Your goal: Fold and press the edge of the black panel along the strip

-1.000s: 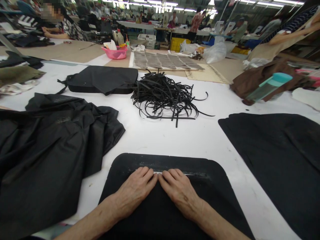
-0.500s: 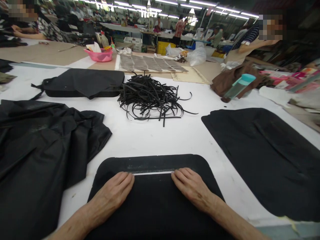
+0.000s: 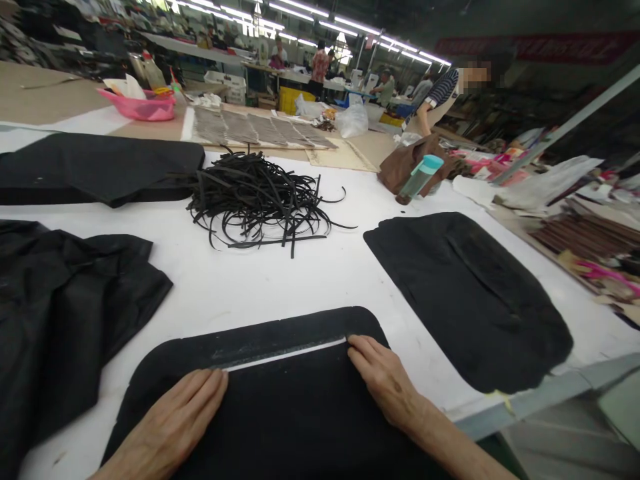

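Note:
A black fabric panel with rounded corners [image 3: 280, 413] lies on the white table right in front of me. A thin pale slit [image 3: 285, 354] runs across its upper part. My left hand [image 3: 173, 427] lies flat on the panel, fingertips at the slit's left end. My right hand [image 3: 385, 377] also rests flat, fingertips at the slit's right end. Both hands hold nothing and press on the cloth.
A tangle of black strips [image 3: 255, 200] lies beyond on the white table [image 3: 310, 273]. Another black panel [image 3: 465, 293] is to the right, crumpled black cloth [image 3: 65, 307] to the left. A teal-capped bottle [image 3: 420, 175] and a pink basin [image 3: 133, 105] stand farther back. Other people work behind.
My hands have slid apart along the slit, from touching at its middle to its two ends. My view has turned to the right.

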Tool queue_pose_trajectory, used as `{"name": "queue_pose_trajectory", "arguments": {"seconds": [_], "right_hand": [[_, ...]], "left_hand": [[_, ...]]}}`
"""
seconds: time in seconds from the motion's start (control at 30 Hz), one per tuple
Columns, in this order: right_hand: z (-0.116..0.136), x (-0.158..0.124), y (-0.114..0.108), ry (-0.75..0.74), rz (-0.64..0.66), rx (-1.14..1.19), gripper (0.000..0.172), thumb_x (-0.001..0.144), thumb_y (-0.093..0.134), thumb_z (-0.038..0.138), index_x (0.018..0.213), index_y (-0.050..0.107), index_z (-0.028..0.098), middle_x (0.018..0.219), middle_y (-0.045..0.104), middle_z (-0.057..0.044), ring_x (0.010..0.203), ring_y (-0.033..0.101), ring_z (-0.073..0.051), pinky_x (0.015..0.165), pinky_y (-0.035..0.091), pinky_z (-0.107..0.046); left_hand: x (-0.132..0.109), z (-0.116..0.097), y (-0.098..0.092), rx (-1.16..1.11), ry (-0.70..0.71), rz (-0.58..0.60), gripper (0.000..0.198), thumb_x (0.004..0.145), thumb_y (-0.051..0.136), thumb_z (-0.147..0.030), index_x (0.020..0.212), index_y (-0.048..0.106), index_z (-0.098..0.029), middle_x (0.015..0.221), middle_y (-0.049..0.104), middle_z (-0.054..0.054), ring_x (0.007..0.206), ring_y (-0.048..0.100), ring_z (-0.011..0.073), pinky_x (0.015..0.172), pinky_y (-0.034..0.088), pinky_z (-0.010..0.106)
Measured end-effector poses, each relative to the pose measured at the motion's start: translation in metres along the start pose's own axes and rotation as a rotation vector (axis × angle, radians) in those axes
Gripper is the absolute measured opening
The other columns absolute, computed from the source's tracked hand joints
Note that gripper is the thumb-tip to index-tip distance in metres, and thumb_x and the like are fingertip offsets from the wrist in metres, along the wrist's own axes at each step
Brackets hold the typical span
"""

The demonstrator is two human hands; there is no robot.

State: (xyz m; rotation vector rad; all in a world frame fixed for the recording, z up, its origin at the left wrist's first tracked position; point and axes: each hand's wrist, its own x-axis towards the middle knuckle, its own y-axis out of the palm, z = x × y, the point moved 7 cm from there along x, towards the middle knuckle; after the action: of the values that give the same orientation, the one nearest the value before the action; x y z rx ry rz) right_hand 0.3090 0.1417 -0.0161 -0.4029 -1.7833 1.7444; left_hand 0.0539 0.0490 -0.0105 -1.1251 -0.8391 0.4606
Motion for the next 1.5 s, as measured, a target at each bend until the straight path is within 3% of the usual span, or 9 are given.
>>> {"name": "queue_pose_trajectory", "arguments": {"seconds": [0.17,0.33,0.6,0.77,0.83,0.93,1.1,1.37,1.5], "right_hand": [[-0.002,-0.003,0.003,0.039,0.019,0.001,0.038,0.086,0.034,0.004,0.120,0.049,0.010,0.111,0.054,-0.013,0.099,0.051,-0.022,0.085,0.049,-0.035],[0.004,-0.002,0.004,0.001,0.048,-0.138,0.037,0.082,0.040,0.004,0.117,0.053,0.006,0.102,0.057,-0.015,0.093,0.051,-0.027,0.080,0.049,-0.042],[0.001,-0.004,0.005,0.011,0.039,-0.172,0.037,0.080,0.037,-0.001,0.112,0.056,0.007,0.100,0.060,-0.014,0.090,0.055,-0.023,0.078,0.051,-0.035],[-0.016,-0.005,-0.008,0.295,-0.045,-0.242,0.032,0.081,0.035,0.002,0.101,0.059,0.011,0.099,0.062,-0.012,0.082,0.061,-0.022,0.065,0.054,-0.032],[-0.004,0.009,-0.013,0.325,-0.090,-0.212,0.029,0.083,0.037,0.006,0.101,0.059,0.011,0.100,0.061,-0.012,0.083,0.061,-0.023,0.066,0.054,-0.034],[0.052,0.046,-0.013,0.134,-0.127,0.017,0.029,0.083,0.037,0.004,0.100,0.058,0.014,0.102,0.059,-0.011,0.088,0.058,-0.022,0.075,0.052,-0.035],[0.137,0.096,0.015,-0.094,-0.007,0.320,0.028,0.079,0.047,0.001,0.101,0.056,0.016,0.096,0.059,-0.007,0.084,0.054,-0.019,0.076,0.050,-0.033],[0.150,0.103,0.034,-0.149,0.028,0.159,0.037,0.076,0.056,0.001,0.110,0.053,0.016,0.100,0.056,-0.006,0.085,0.051,-0.019,0.073,0.048,-0.031],[0.153,0.105,0.037,-0.142,0.050,0.101,0.046,0.075,0.059,0.003,0.117,0.050,0.018,0.100,0.055,-0.006,0.085,0.050,-0.021,0.073,0.047,-0.033]], "left_hand": [[-0.001,0.003,0.000,-0.025,-0.040,-0.008,0.045,0.078,0.031,0.004,0.108,0.057,-0.015,0.103,0.064,0.002,0.100,0.053,0.0160,0.095,0.037,0.026],[-0.004,0.002,0.003,-0.001,0.006,0.052,0.046,0.077,0.032,0.004,0.111,0.056,-0.016,0.108,0.062,0.003,0.103,0.052,0.0175,0.095,0.039,0.028],[0.000,-0.001,0.007,-0.011,-0.038,0.093,0.045,0.077,0.031,0.005,0.111,0.056,-0.012,0.104,0.062,0.007,0.098,0.054,0.0196,0.091,0.044,0.032],[0.001,-0.002,0.009,-0.051,-0.071,0.163,0.039,0.080,0.036,0.001,0.114,0.053,-0.008,0.103,0.061,0.011,0.097,0.054,0.0205,0.089,0.046,0.033],[0.003,-0.002,0.007,-0.072,-0.066,0.188,0.037,0.081,0.037,-0.001,0.114,0.053,-0.006,0.103,0.061,0.012,0.096,0.054,0.0208,0.089,0.046,0.034],[0.005,-0.002,0.006,-0.096,-0.068,0.206,0.035,0.083,0.036,-0.002,0.113,0.052,-0.006,0.103,0.060,0.013,0.095,0.054,0.0208,0.088,0.047,0.035],[0.006,-0.002,0.006,-0.110,-0.092,0.161,0.029,0.084,0.037,-0.004,0.107,0.054,-0.005,0.097,0.059,0.012,0.092,0.054,0.0209,0.086,0.048,0.036],[-0.012,0.027,-0.022,-0.301,-0.378,0.033,0.030,0.090,0.029,-0.010,0.105,0.055,-0.009,0.100,0.057,0.010,0.094,0.049,0.0196,0.084,0.047,0.033],[-0.025,0.025,-0.013,-0.224,-0.377,0.160,0.031,0.088,0.032,-0.009,0.111,0.052,-0.009,0.104,0.058,0.010,0.093,0.050,0.0209,0.083,0.048,0.035]]}}
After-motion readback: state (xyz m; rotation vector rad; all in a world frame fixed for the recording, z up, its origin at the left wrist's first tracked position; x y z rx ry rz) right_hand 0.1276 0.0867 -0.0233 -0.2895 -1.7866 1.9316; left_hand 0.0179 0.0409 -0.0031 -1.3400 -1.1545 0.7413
